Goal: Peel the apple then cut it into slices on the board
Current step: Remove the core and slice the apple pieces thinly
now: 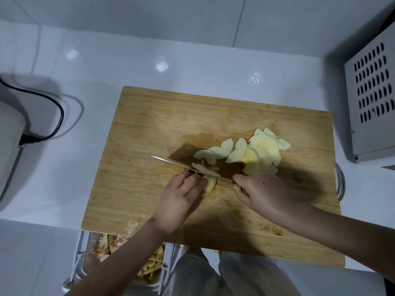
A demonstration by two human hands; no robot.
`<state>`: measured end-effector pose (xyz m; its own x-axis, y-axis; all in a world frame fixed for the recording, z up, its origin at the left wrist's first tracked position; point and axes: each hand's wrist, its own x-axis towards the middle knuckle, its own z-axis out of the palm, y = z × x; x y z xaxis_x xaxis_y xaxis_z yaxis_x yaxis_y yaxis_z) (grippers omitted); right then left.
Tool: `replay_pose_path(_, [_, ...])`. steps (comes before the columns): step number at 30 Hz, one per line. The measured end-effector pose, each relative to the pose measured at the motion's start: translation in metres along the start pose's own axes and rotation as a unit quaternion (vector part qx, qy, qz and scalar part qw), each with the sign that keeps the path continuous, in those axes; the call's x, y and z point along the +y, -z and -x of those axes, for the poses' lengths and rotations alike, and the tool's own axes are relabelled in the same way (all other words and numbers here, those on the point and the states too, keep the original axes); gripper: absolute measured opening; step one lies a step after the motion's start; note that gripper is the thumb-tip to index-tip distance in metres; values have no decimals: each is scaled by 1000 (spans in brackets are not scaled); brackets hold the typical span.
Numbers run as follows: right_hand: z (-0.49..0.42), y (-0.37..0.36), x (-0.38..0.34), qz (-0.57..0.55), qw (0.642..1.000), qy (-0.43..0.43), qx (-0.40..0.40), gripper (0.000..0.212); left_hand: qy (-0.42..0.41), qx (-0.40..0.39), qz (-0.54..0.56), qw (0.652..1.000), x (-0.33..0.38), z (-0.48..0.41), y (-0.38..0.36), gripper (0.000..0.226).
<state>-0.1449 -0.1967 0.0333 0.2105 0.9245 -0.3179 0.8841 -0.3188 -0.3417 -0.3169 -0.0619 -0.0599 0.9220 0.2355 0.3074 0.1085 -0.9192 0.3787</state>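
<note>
Wooden cutting board (pixel 149 129) on a white worktop (pixel 106 65). Left hand (pixel 181 195), fingers curled, pins a small remaining apple piece (pixel 209 184) near the board's centre. Right hand (pixel 263 193) is closed around the handle of a knife (pixel 171 162), whose blade crosses the piece and points toward the board's left edge. Finished apple slices (pixel 256 150) lie fanned toward the board's right edge. Below the board's near-left corner, a container (pixel 85 265) holds peelings (pixel 111 242). A vented metal box (pixel 372 92) stands at the worktop's right edge.
</note>
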Motion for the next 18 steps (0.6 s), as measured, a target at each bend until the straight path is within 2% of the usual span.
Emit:
replay_pose_path(5, [-14, -11, -3, 6, 1000, -12, -25, 20, -1, 1, -7, 1000, -1, 0, -1, 29])
replay_pose_path(8, [-16, -12, -4, 0, 999, -18, -29, 17, 0, 5, -8, 1000, -1, 1, 0, 30])
replay_pose_path(14, [-21, 0, 10, -165, 978, -129, -24, 15, 3, -1, -2, 1000, 1, 0, 3, 32])
replay_pose_path(18, [-3, 11, 9, -142, 984, -105, 1, 12, 2, -12, 0, 1000, -3, 3, 2, 33])
